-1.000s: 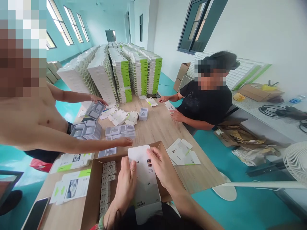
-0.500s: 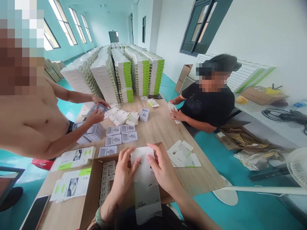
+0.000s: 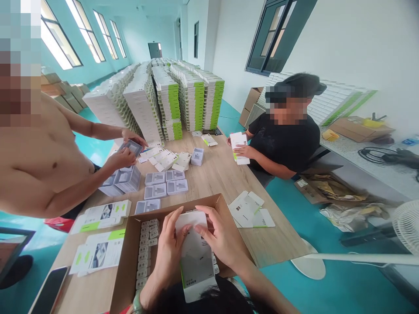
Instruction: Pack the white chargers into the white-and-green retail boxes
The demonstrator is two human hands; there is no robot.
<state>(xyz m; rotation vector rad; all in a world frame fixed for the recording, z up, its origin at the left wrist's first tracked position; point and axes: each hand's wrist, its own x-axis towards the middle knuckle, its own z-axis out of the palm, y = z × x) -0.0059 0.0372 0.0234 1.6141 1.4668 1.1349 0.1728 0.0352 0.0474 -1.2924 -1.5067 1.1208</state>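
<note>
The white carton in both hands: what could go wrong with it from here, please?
The left hand and right hand hold the white carton near its far end, thumbs on the panel; pressing hard might crease it. If the grip loosens, it could drop toward the open cardboard box and its small white pieces.

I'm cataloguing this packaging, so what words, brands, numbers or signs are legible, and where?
No text reads with certainty.
Held white carton: dark print, too small and blurred.
Cartons at table's right: dark lettering, too blurred.
Green-and-white cartons at near left: fine print, unreadable.
Stacked boxes behind: side marks, too small.
Small white pieces inside the cardboard box: marks, too small.
</note>
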